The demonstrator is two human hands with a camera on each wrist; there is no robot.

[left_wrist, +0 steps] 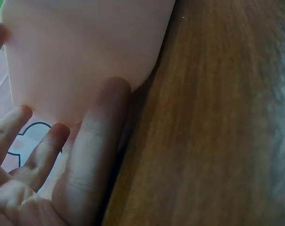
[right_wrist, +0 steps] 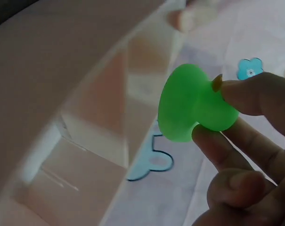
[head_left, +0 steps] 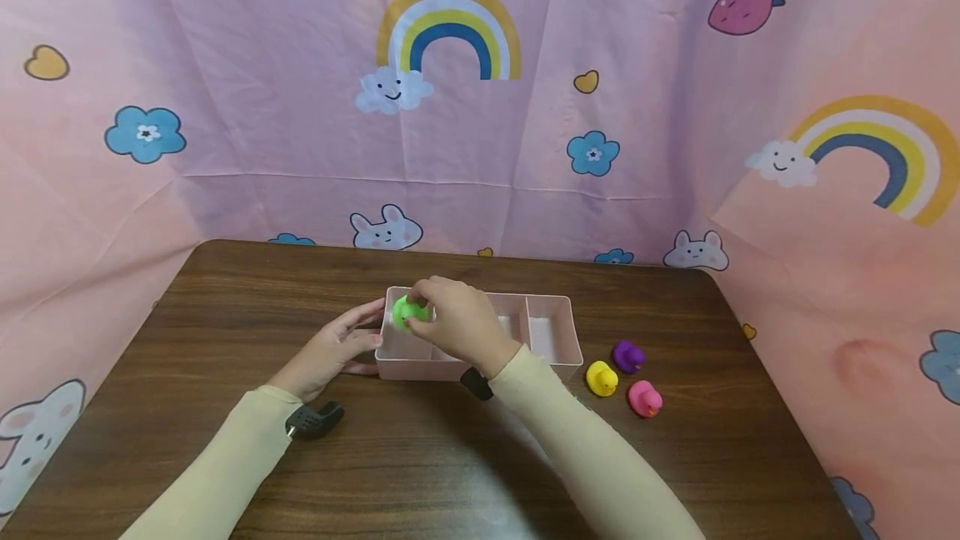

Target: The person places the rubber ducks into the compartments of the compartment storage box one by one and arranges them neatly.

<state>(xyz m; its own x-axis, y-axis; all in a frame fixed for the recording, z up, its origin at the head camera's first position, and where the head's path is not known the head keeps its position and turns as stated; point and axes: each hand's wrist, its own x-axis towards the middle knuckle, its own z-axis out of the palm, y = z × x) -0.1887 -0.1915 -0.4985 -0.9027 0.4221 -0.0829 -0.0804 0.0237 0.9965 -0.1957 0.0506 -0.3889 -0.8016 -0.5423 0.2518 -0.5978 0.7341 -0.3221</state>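
A pale pink divided box (head_left: pixel 555 332) sits on the table, its compartments in a row. My right hand (head_left: pixel 461 319) pinches a green rubber duck (head_left: pixel 409 312) over the leftmost compartment. In the right wrist view, the thumb and fingers hold the green duck (right_wrist: pixel 189 101) by its head, near the orange beak. My left hand (head_left: pixel 326 357) touches the left end of the box. The left wrist view shows its fairly straight fingers (left_wrist: pixel 81 160) against the end wall of the box (left_wrist: pixel 76 52). The right hand and forearm hide the middle of the box.
Right of the box lie a yellow duck (head_left: pixel 602 378), a purple duck (head_left: pixel 628 357) and a pink duck (head_left: pixel 645 399). The brown wooden table (head_left: pixel 375 473) reaches back to a patterned pink cloth (head_left: pixel 300 107). A dark band (head_left: pixel 315 421) is on the left wrist.
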